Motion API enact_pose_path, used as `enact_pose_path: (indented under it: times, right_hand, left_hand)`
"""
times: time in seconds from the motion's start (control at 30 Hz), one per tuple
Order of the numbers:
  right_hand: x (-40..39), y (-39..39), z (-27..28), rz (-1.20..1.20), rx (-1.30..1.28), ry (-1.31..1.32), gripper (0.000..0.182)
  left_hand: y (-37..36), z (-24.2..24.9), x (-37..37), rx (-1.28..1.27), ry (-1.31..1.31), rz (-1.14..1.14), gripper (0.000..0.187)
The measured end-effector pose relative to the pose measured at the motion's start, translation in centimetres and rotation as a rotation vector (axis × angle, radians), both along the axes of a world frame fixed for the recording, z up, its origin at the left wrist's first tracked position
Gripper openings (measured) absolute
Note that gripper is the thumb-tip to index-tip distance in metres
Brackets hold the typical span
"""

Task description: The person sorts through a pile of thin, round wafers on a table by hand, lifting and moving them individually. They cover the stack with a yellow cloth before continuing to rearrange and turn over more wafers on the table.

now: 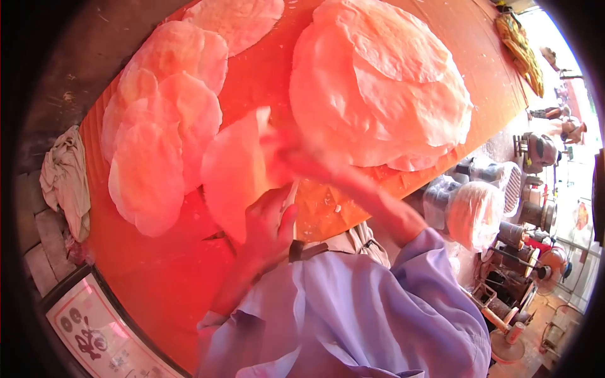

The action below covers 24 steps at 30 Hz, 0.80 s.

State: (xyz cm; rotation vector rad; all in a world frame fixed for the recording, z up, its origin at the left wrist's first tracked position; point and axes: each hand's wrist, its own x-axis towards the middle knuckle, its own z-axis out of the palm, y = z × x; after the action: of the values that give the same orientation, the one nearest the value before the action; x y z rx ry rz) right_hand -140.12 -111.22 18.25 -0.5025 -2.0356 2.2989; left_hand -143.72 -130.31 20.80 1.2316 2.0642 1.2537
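Note:
Thin, round, pale sheets lie on an orange-red cloth (145, 277). A large overlapping pile (384, 88) is at the upper right, and a looser group (148, 170) spreads on the left. Between them a single sheet (233, 170) stands partly raised or folded near both hands. My left hand (270, 219) is closed, fingers and thumb around a thin pale edge close to my body. My right hand (291, 151) reaches over beside the raised sheet, smeared by motion, so its fingers and any hold are unclear.
A crumpled cloth (66, 179) hangs at the left edge, above a framed sign (104, 331). Plastic-wrapped items (472, 211) and machinery (510, 271) stand on the floor at right. A yellow patterned bundle (520, 50) lies by the far right table edge.

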Motion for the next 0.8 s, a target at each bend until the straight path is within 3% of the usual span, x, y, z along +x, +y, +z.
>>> enact_pose_path:
  times: [0.07,0.1,0.13,0.17,0.2,0.23,0.27,0.37,0.4,0.43,0.47,0.5,0.57,0.6,0.63,0.67,0.7,0.8]
  right_hand:
    - [0.5,4.1,5.0,-0.163,-0.282,0.206,0.031]
    - [0.8,6.3,11.4,-0.225,0.111,-0.148,0.028]
    - [2.2,8.7,11.3,-0.314,0.34,-0.075,0.026]
    - [3.7,11.1,11.3,-0.422,0.583,-0.03,0.024]
    - [4.1,10.9,15.0,-0.502,0.922,0.087,0.026]
    - [7.0,19.1,8.3,-0.417,0.646,0.252,0.032]
    - [8.1,24.1,8.1,-0.547,0.045,0.161,0.039]
    - [12.8,31.9,5.1,-0.685,0.1,0.068,0.036]
    - [15.5,33.4,2.8,-0.854,0.229,0.0,0.031]
    - [18.2,36.3,0.3,-0.971,0.155,-0.141,0.03]
    - [17.8,31.4,0.5,-1.04,0.248,-0.038,0.042]
    - [19.0,32.1,-1.6,-1.214,0.47,-0.285,0.054]
    - [19.0,29.1,-4.1,-1.18,1.04,-0.304,0.051]
    - [16.0,24.0,-2.5,-1.105,1.047,-0.343,0.05]
    - [16.0,22.7,-4.9,-0.921,0.866,-0.221,0.045]
    - [13.1,18.3,-5.6,-0.814,0.492,-0.046,0.038]
    - [9.4,13.1,-3.0,-0.622,0.303,-0.162,0.037]
    - [1.0,4.4,-7.1,-0.322,-0.271,-0.224,0.037]
  left_hand:
    - [-0.2,1.8,-0.9,0.21,-0.016,-0.03,0.033]
    - [-0.3,1.6,-1.6,0.299,0.051,-0.02,0.035]
    - [-0.4,1.3,-2.6,0.386,0.121,-0.007,0.036]
    - [-0.9,0.8,-3.6,0.238,0.243,0.061,0.031]
    - [-1.3,-0.5,-4.8,0.158,0.243,0.128,0.031]
    - [-1.8,-2.0,-6.3,0.072,0.246,0.206,0.03]
    - [-2.3,-3.0,-8.0,-0.005,0.325,0.251,0.032]
    - [-4.4,-6.6,-13.2,-0.144,0.636,0.347,0.041]
    - [-5.4,-7.7,-14.6,-0.203,0.691,0.379,0.044]
    - [-6.4,-8.9,-15.8,-0.258,0.744,0.406,0.048]
    - [-7.3,-9.9,-16.9,-0.31,0.797,0.433,0.051]
    - [-8.4,-11.0,-18.0,-0.322,0.815,0.464,0.057]
    - [-9.1,-10.9,-19.7,-0.271,0.776,0.478,0.056]
    - [-9.5,-11.1,-20.4,-0.248,0.755,0.484,0.055]
    - [-9.5,-11.4,-21.1,-0.297,0.743,0.531,0.055]
    - [-8.9,-11.8,-21.7,-0.341,0.732,0.575,0.054]
    - [-8.3,-12.2,-22.3,-0.38,0.721,0.618,0.054]
    - [-7.1,-11.9,-24.0,-0.507,0.567,0.598,0.057]
